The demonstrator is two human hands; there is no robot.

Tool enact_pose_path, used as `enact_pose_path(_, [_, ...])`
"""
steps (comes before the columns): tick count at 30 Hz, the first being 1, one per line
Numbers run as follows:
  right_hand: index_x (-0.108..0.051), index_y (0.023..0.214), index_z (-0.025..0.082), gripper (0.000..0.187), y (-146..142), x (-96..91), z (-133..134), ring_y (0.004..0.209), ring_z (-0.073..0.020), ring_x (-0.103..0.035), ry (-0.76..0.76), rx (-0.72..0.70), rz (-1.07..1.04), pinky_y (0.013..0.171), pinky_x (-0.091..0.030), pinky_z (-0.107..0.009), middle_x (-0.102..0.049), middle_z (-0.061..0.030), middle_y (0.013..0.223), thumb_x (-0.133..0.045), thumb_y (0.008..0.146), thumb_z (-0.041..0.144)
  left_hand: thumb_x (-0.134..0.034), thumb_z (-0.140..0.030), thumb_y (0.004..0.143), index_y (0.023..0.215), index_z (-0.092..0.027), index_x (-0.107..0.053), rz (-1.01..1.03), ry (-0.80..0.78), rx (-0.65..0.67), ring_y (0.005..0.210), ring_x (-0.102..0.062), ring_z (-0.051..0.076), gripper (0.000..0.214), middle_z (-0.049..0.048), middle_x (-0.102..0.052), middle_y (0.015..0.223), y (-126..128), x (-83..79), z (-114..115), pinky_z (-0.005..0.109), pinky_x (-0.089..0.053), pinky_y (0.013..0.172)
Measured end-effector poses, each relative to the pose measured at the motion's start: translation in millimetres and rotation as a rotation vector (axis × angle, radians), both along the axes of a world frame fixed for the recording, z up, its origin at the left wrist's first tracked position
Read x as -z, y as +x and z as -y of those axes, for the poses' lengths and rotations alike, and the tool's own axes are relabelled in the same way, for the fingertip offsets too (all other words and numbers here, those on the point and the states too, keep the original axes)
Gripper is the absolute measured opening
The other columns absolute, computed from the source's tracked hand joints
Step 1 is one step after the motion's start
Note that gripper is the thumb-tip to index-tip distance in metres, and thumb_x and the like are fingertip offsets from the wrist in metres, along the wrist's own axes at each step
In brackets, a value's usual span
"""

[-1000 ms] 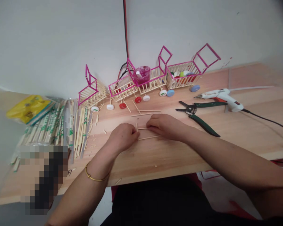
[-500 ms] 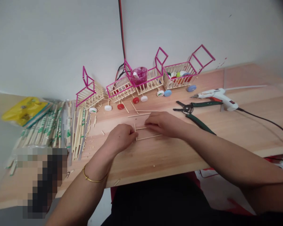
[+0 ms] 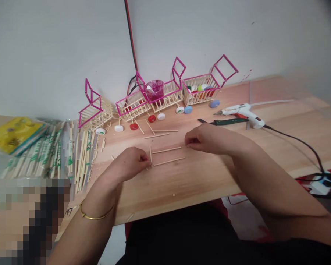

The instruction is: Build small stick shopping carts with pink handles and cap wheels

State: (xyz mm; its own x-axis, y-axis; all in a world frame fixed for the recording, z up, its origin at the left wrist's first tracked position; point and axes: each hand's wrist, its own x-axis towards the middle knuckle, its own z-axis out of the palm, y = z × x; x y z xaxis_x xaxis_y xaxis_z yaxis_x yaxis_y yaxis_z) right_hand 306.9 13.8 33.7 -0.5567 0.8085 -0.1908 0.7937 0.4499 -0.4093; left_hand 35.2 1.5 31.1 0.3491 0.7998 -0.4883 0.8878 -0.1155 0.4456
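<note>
Thin wooden sticks lie as a three-sided frame [image 3: 165, 155] on the wooden table [image 3: 204, 176]: two long ones side by side and a short one across their left ends. My left hand [image 3: 129, 163] rests with fingers curled, pinching the short stick at the frame's left end. My right hand [image 3: 206, 139] hovers loosely closed just right of the frame, apart from the sticks, with nothing visible in its fingers.
Stick carts with pink frames [image 3: 157, 95] and bottle-cap wheels stand along the wall. A white glue gun [image 3: 244, 112] with its cord and green-handled pliers [image 3: 223, 121] lie at right. Packets of chopsticks [image 3: 57, 151] and a yellow bag [image 3: 13, 134] sit at left. Loose sticks [image 3: 157, 133] lie behind the frame.
My right hand has let go of the upper stick and drawn back to the right. My left hand stays at the frame's left end. The view has shifted rightward.
</note>
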Motion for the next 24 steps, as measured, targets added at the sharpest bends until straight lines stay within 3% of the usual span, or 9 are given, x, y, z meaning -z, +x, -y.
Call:
enact_pose_path(5, [-0.066, 0.076, 0.02, 0.013, -5.8, 2.2, 0.0, 0.061, -0.0133, -0.055, 0.003, -0.01, 0.024, 0.058, -0.034, -0.026, -0.067, -0.0016, 0.072, -0.054, 0.082, 0.018, -0.057, -0.026, 0.073, 0.064, -0.017, -0.064, 0.011, 0.04, 0.006, 0.057, -0.05, 0.012, 0.014, -0.0019, -0.058, 0.059, 0.5, 2.5, 1.1, 0.025, -0.034, 0.056])
enact_pose_path(12, [-0.067, 0.091, 0.018, 0.016, -14.8, 18.4, -5.6, 0.082, -0.0186, -0.06, 0.113, -0.061, -0.135, 0.071, -0.041, -0.028, -0.07, -0.0057, 0.092, -0.053, 0.085, 0.021, -0.057, -0.028, 0.075, 0.065, -0.017, -0.063, -0.002, 0.086, 0.002, 0.058, -0.051, 0.012, 0.016, -0.0006, -0.06, 0.061, 2.6, 6.6, 0.6, 0.026, -0.034, 0.056])
enact_pose_path(24, [-0.067, 0.089, 0.019, 0.015, -19.7, 30.7, -7.3, 0.079, -0.0171, -0.06, 0.116, -0.105, -0.164, 0.07, -0.04, -0.026, -0.069, -0.0041, 0.088, -0.053, 0.085, 0.022, -0.058, -0.03, 0.075, 0.066, -0.017, -0.065, 0.061, 0.065, -0.04, 0.056, -0.051, 0.012, 0.018, -0.0007, -0.061, 0.059, 0.9, 9.1, -0.5, 0.025, -0.034, 0.054])
